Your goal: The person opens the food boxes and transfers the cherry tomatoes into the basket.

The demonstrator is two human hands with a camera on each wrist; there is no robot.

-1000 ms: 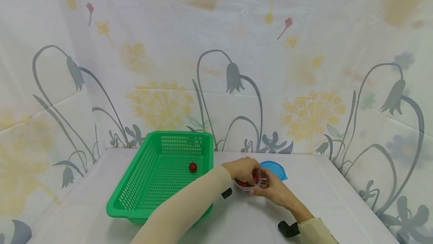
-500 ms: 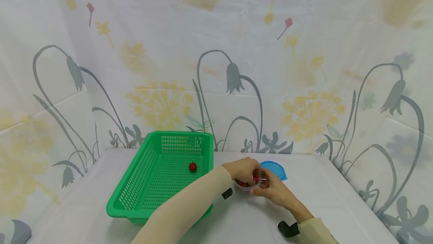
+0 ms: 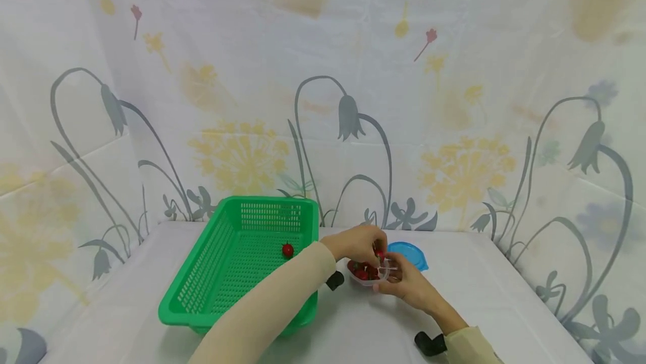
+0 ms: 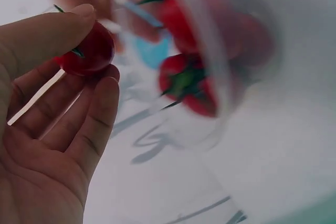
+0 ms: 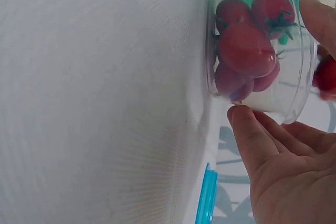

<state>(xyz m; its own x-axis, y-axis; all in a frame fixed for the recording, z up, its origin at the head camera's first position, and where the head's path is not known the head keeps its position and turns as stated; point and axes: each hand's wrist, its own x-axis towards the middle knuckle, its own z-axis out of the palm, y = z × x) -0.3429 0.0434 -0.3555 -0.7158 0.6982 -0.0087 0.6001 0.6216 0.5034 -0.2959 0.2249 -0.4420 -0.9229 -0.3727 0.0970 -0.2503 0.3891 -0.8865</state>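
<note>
Left of centre in the head view, your green basket [image 3: 247, 285] holds one tomato [image 3: 287, 250]. Further right, your left hand [image 3: 357, 243] pinches a second tomato [image 4: 98, 52], plain in the left wrist view but partly covered in the head view. Below it, the clear container [image 3: 367, 282] holds more tomatoes [image 5: 245, 49], piled visibly behind its side in the right wrist view; your right hand [image 3: 411, 286] grips it, near the blue lid [image 3: 411, 254].

Soft, even light; faint shadow below basket [image 3: 247, 252]; left-wrist view: container [image 4: 212, 40] blurred.
</note>
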